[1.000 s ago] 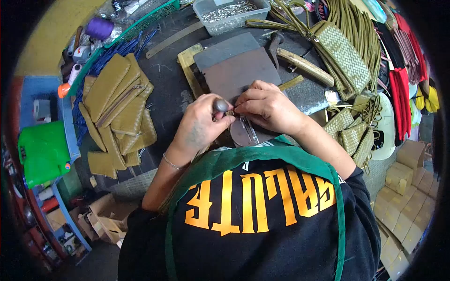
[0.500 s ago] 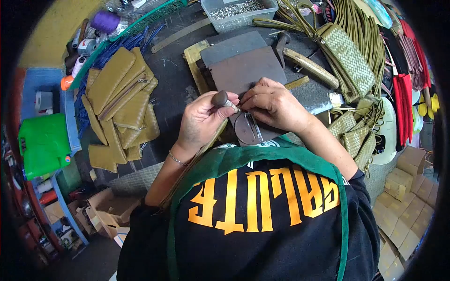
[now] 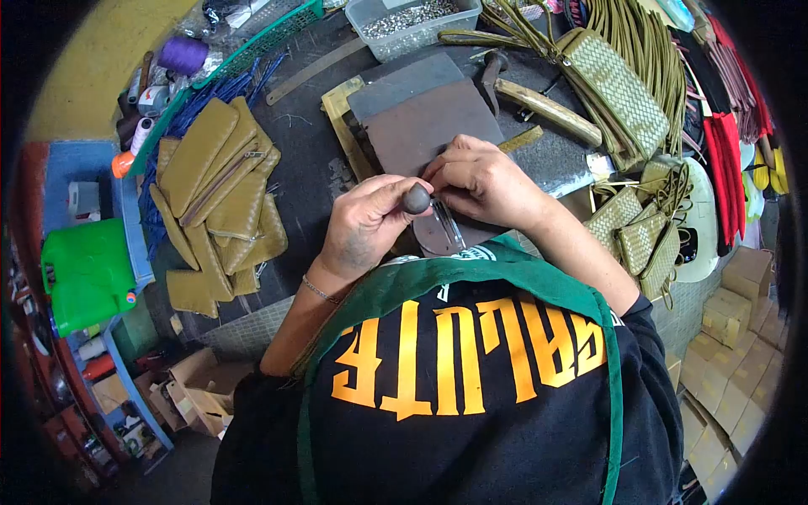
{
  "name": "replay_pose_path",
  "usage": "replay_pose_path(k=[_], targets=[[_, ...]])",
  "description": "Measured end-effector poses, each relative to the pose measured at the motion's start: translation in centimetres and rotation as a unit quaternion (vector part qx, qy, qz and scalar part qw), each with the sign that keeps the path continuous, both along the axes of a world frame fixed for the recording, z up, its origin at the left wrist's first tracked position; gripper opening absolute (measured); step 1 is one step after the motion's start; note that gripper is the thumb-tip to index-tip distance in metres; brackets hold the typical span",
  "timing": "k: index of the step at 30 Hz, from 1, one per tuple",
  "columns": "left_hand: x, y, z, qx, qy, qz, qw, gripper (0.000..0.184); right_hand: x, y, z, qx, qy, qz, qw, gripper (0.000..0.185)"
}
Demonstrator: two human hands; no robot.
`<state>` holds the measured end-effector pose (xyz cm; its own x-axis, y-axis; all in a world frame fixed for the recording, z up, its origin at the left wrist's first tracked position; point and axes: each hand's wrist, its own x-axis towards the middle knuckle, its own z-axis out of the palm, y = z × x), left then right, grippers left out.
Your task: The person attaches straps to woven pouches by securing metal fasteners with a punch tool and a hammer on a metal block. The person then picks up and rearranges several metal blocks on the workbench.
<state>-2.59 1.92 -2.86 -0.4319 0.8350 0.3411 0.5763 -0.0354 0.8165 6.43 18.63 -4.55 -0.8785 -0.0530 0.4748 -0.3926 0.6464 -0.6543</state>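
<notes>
My left hand (image 3: 368, 220) is closed around a tool with a round dark end (image 3: 417, 199), which points up toward the camera. My right hand (image 3: 486, 185) is pinched close beside it, fingertips bent down; what they hold is too small and hidden to name. Just below the fingers lie a round dark disc (image 3: 435, 239) and a thin shiny metal piece (image 3: 450, 225). Beyond both hands is a brown slab (image 3: 432, 126) on the dark worktable (image 3: 307, 139).
Olive woven pouches (image 3: 220, 198) are piled at the left. A hammer (image 3: 547, 111) lies to the right, near more woven pouches and straps (image 3: 619, 93). A clear tub (image 3: 412, 29) of small metal parts stands at the back. A green jug (image 3: 87, 273) is far left.
The tool's round end has shifted right, toward my right fingertips. A strap seen along my left forearm half a second ago is now mostly hidden. The whole view has shifted slightly.
</notes>
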Motion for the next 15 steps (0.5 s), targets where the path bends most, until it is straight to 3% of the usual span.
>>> replay_pose_path(k=[5,9,11,13,15], targets=[[0.3,0.0,0.2,-0.010,0.004,0.007,1.000,0.021,0.2,0.7,0.5,-0.007,-0.027,0.013,1.000,0.016],[0.3,-0.1,0.2,-0.014,-0.021,0.014,1.000,0.018,0.8,2.9,2.9,0.075,-0.004,-0.034,0.997,0.021],[0.4,-0.1,0.2,-0.019,-0.071,0.026,0.997,0.015,1.0,5.5,3.3,0.070,0.061,-0.135,0.987,0.021],[0.6,-0.1,0.2,-0.016,-0.080,0.029,0.996,0.014,1.3,8.5,2.9,0.047,0.036,-0.242,0.968,0.022],[0.6,-0.1,0.2,-0.013,-0.088,0.030,0.996,0.013,1.6,11.0,0.5,0.084,-0.062,-0.325,0.940,0.024]])
